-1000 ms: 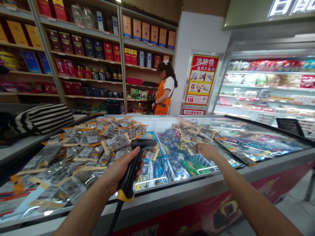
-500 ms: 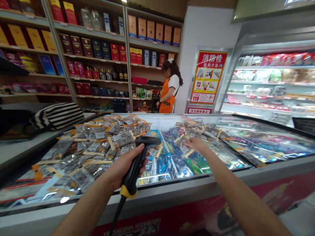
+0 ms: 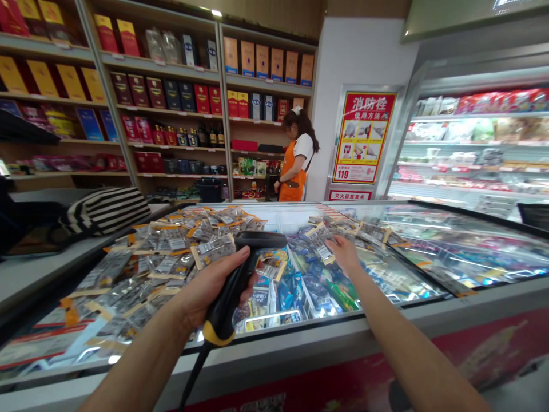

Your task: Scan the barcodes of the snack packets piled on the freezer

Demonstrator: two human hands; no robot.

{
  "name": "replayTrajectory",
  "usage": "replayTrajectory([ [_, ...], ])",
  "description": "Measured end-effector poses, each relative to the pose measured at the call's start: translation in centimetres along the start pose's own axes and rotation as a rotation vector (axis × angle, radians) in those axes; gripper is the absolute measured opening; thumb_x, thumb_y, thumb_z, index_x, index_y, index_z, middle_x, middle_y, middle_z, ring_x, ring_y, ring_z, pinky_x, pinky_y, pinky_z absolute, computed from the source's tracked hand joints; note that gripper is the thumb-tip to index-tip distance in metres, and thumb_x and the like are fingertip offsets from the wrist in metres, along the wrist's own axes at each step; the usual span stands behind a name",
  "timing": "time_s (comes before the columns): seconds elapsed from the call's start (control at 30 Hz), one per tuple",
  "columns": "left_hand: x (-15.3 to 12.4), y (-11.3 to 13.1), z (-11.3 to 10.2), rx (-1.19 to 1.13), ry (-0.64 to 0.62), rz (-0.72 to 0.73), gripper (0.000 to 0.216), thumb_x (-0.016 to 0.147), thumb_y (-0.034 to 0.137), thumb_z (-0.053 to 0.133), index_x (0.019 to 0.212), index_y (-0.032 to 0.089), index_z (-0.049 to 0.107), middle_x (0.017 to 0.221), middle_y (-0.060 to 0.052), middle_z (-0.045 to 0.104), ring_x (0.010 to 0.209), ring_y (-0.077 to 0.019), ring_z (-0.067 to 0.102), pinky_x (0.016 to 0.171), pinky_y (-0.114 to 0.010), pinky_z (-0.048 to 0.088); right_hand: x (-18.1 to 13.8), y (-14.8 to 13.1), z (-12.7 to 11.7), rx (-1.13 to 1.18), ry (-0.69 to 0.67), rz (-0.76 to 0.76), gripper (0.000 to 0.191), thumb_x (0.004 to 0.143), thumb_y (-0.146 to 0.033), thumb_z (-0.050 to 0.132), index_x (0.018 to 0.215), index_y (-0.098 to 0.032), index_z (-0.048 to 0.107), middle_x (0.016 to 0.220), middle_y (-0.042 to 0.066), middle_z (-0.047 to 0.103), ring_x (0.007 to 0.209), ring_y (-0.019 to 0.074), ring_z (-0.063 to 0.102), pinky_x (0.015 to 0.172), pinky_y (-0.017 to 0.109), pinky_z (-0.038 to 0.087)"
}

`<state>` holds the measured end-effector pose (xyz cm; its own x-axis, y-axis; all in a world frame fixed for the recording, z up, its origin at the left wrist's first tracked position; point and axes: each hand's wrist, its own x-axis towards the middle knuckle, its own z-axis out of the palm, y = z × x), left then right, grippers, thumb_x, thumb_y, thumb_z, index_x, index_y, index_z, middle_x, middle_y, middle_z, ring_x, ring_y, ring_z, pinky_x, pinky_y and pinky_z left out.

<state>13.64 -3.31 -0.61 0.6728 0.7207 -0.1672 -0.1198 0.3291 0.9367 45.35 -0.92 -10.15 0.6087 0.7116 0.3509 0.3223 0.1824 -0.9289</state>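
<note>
My left hand [image 3: 214,281] is wrapped round the grip of a black barcode scanner [image 3: 229,292] with a yellow collar, its cable hanging down. The scanner's head points right, towards my other hand. A small clear snack packet [image 3: 321,242] with pale ends is pinched in my right hand [image 3: 343,253], its printed label facing up. Beneath both hands is the glass top of a chest freezer [image 3: 274,329]. A large heap of similar packets [image 3: 167,257] lies on the glass at the left, and a smaller group [image 3: 371,233] lies beyond my right hand.
A person in an orange apron [image 3: 293,171] stands by the shelves [image 3: 171,109] at the back. A striped bag [image 3: 107,209] rests on the counter at the left. An open chiller [image 3: 476,143] stands at the right. Frozen goods [image 3: 317,292] show through the glass.
My right hand has raised the packet slightly and turned its label up. The scanner's head has become more level, and my view has shifted a little.
</note>
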Motion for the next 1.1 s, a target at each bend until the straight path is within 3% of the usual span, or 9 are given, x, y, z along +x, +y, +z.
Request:
replayTrajectory([
  [0.13, 3.1, 0.6, -0.5, 0.032, 0.049, 0.148, 0.027, 0.073, 0.041, 0.047, 0.070, 0.014, 0.051, 0.053, 0.001, 0.052, 0.039, -0.0071, 0.046, 0.036, -0.018, 0.037, 0.0, 0.2, -0.1, -0.040, 0.035, -0.010, 0.037, 0.059, -0.038, 0.053, 0.086, -0.014, 0.060, 0.071, 0.003, 0.064, 0.064, 0.0183, 0.058, 0.056, 0.028, 0.044],
  [0.3, 5.3, 0.4, -0.5, 0.064, 0.053, 0.194, 0.029, 0.071, 0.044, 0.048, 0.069, 0.015, 0.049, 0.051, 0.001, 0.052, 0.037, -0.0072, 0.045, 0.036, -0.019, 0.036, -0.4, -0.3, 0.1, -0.060, 0.016, -0.013, 0.039, 0.060, -0.038, 0.052, 0.089, -0.012, 0.059, 0.074, 0.004, 0.064, 0.066, 0.0189, 0.058, 0.058, 0.029, 0.044],
  [0.63, 5.3, -1.2, -0.1, 0.140, -0.007, 0.148, 0.033, 0.068, 0.047, 0.050, 0.066, 0.014, 0.049, 0.050, 0.001, 0.052, 0.037, -0.0068, 0.045, 0.035, -0.018, 0.035, -0.3, -0.1, 0.3, -0.116, 0.028, -0.037, 0.039, 0.062, -0.039, 0.049, 0.088, -0.013, 0.059, 0.077, 0.004, 0.064, 0.069, 0.0190, 0.058, 0.060, 0.028, 0.044],
  [1.1, 4.4, -1.5, -1.2, 0.125, -0.074, 0.109, 0.031, 0.070, 0.046, 0.049, 0.068, 0.014, 0.050, 0.055, 0.002, 0.051, 0.039, -0.0067, 0.046, 0.038, -0.019, 0.035, -0.1, 0.3, 0.3, -0.121, 0.018, -0.049, 0.043, 0.062, -0.044, 0.050, 0.090, -0.012, 0.059, 0.075, 0.005, 0.064, 0.065, 0.0187, 0.057, 0.058, 0.028, 0.044],
])
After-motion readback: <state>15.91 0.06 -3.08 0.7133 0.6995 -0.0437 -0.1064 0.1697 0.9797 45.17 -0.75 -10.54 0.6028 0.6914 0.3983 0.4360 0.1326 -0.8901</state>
